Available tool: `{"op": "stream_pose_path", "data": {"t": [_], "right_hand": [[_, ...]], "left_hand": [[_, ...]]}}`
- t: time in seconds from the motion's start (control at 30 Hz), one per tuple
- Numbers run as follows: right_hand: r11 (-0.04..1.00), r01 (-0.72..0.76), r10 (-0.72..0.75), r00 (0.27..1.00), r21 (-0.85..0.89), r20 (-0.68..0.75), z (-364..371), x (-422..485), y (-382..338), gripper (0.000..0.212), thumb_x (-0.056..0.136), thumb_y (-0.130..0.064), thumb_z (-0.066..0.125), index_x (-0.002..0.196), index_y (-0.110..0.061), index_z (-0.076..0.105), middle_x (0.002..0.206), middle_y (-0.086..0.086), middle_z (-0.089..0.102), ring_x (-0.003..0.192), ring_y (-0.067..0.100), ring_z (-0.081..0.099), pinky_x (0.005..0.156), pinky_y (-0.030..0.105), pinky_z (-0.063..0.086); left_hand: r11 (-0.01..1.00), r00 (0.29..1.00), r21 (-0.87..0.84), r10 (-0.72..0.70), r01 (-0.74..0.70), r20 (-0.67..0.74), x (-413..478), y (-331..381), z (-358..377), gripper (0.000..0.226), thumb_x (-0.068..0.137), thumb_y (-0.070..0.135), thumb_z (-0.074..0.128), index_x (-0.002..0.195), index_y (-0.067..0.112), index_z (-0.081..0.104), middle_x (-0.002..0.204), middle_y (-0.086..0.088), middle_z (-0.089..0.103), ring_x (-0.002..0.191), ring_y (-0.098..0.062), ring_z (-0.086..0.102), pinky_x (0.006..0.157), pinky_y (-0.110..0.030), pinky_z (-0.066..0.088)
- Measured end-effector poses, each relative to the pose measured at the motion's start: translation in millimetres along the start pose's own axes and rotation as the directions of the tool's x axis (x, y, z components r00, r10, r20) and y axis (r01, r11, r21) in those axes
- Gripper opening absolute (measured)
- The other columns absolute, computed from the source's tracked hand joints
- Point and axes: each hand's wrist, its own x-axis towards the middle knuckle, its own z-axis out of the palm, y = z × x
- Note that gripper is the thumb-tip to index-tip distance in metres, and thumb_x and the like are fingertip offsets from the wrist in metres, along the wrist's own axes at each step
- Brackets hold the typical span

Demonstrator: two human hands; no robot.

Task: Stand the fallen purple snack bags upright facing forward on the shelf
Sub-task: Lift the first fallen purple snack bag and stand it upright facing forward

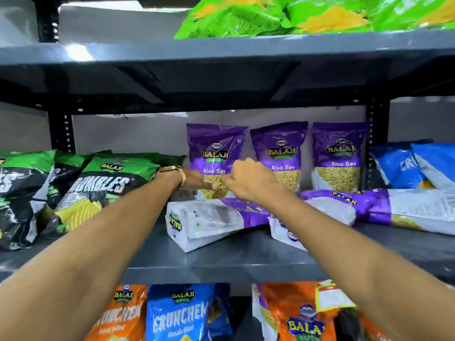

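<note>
Three purple Aloo Sev bags stand upright, facing forward, at the back of the grey middle shelf [221,267]: a left one [216,146], a middle one [279,148] and a right one [338,153]. My left hand [194,179], with a watch on the wrist, holds the left bag's lower left edge. My right hand [248,178] pinches that same bag's lower front. In front lie three fallen purple bags with their white backs up: one at centre [204,220], one partly under my right forearm [327,207] and one at far right [418,207].
Green-and-black chip bags [98,190] lean at the left of the shelf, and blue bags [406,166] lean at the right. The upper shelf [221,50] hangs low overhead with green bags [246,18] on it. Orange [295,316] and blue [177,313] bags fill the shelf below.
</note>
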Motion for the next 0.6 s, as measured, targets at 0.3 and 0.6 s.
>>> {"op": "stream_pose_path", "data": {"t": [0.3,0.6], "right_hand": [[0.908,-0.403,0.418,0.849,-0.114,0.325,67.2,-15.0,-21.8,0.073,0.095,-0.058,0.016,0.125,-0.005,0.056,0.121,0.019,0.067,0.121,0.03,0.057,0.101,0.038,0.041],[0.757,-0.522,0.501,0.85,0.394,0.164,85.7,-29.0,-44.3,0.061,0.081,-0.073,0.035,0.063,-0.016,0.043,0.087,0.017,0.074,0.064,0.034,0.071,0.084,0.037,0.057]], "left_hand": [[0.923,0.988,-0.382,0.005,0.055,0.155,-1.9,-25.0,31.4,0.056,0.09,0.046,0.047,0.129,0.006,0.051,0.133,-0.012,0.056,0.11,-0.029,0.059,0.094,-0.031,0.043],[0.79,0.989,-0.601,0.047,-0.122,-0.139,5.8,-53.9,40.6,0.047,0.082,0.045,0.06,0.112,0.009,0.064,0.112,-0.011,0.067,0.103,-0.026,0.065,0.093,-0.033,0.048]]}}
